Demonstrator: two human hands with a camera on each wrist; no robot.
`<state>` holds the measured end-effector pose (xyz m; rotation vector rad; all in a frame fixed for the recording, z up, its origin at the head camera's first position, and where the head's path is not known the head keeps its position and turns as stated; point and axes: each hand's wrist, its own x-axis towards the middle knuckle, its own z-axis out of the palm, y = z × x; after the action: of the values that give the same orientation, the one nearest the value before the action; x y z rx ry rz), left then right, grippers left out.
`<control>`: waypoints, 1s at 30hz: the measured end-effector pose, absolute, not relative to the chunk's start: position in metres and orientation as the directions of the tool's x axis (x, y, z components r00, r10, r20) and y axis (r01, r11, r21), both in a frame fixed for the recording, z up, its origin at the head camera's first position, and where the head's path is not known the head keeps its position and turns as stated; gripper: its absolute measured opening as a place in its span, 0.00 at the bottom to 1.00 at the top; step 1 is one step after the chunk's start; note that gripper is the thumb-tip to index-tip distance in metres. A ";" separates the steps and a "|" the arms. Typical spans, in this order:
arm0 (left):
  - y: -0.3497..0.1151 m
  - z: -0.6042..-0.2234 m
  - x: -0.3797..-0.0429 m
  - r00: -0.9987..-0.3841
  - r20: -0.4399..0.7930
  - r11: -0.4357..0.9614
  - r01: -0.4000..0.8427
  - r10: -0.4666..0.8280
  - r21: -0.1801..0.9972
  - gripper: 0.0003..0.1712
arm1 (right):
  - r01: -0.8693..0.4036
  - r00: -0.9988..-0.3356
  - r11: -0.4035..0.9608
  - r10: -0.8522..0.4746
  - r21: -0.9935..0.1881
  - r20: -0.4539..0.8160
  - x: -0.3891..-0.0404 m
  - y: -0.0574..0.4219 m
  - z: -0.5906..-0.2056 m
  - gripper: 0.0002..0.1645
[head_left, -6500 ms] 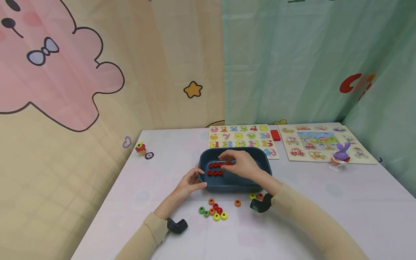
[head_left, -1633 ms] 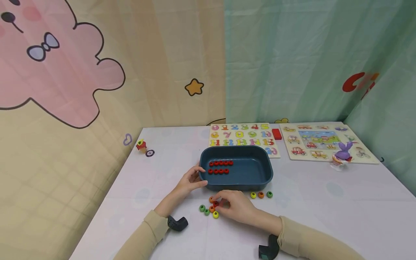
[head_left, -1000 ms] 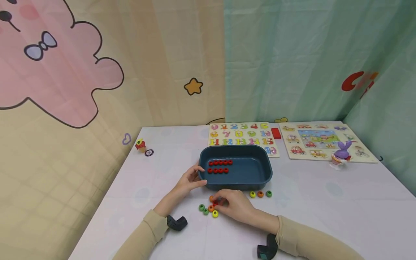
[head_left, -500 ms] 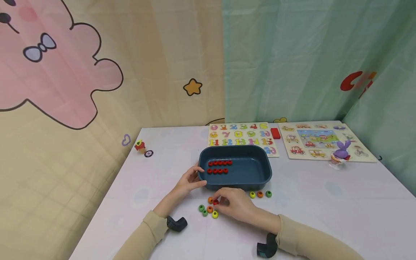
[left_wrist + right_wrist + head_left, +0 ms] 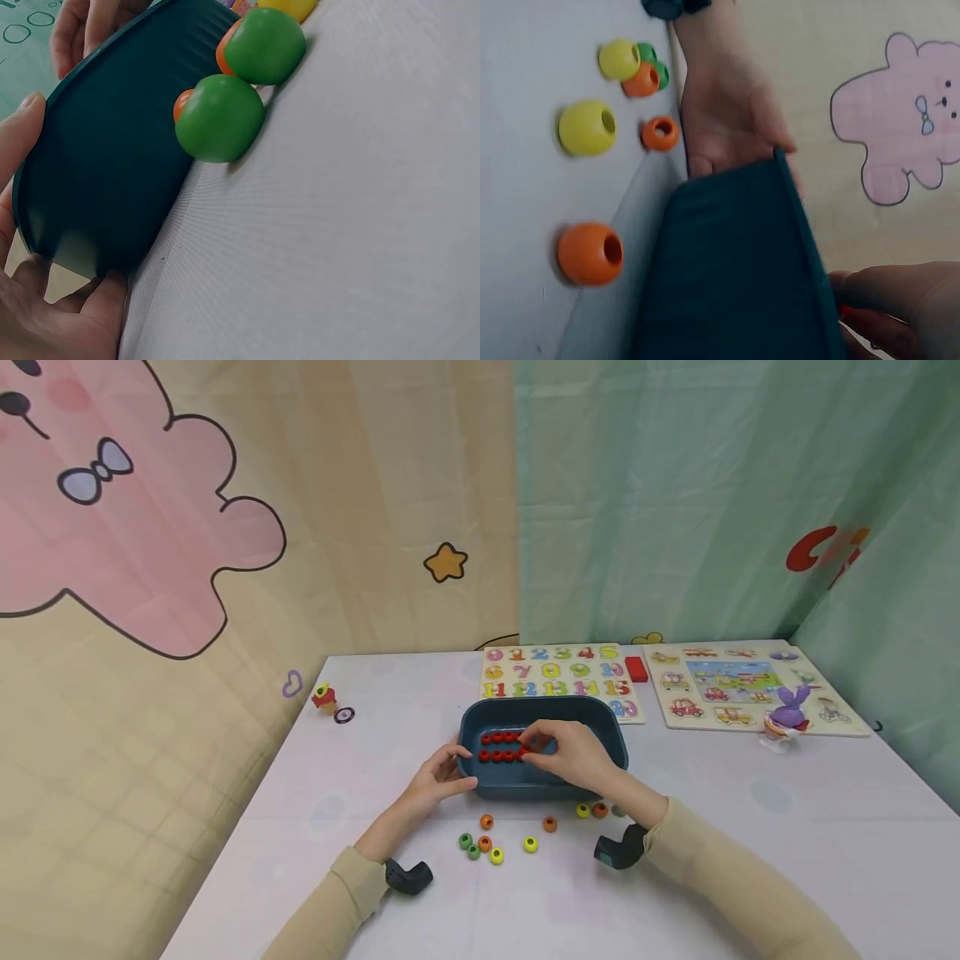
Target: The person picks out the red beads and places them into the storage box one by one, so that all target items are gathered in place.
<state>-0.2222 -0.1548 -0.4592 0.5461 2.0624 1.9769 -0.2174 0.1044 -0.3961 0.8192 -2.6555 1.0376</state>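
A dark blue rectangular tray (image 5: 540,792) stands on the table. My left hand (image 5: 441,779) grips its left end, thumb at the near corner; the left wrist view shows the fingertips (image 5: 105,296) bent against the wall. Over the tray, my right hand (image 5: 573,758) pinches a red bead (image 5: 524,750) at the right end of the near row. Two rows of red beads, a far row (image 5: 497,737) and a near row (image 5: 497,756), lie in the tray's left half. The right fingers cover part of the far row's end. In the right wrist view the tray wall (image 5: 735,262) hides the inside.
In front of the tray lie loose orange beads (image 5: 550,824), yellow beads (image 5: 531,844) and green beads (image 5: 465,841). Behind it are a number puzzle board (image 5: 551,670), a red block (image 5: 636,669) and a vehicle puzzle board (image 5: 678,724). Small toys stand at both sides, one a purple rabbit figure (image 5: 789,710).
My right hand has taken the red bead from the loose pile and brought it up into the tray. The near red row has grown since the earliest frame. My left hand has stayed put.
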 end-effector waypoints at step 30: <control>-0.155 -0.454 -0.220 -0.887 0.073 0.125 0.145 0.455 0.981 0.25 | -0.479 -0.871 0.729 -0.465 -0.488 0.161 -0.247 0.128 -0.410 0.18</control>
<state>-0.2203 -0.1555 -0.4545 0.5919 2.1580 1.8361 -0.2469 0.1278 -0.4099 0.7904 -2.8956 0.8297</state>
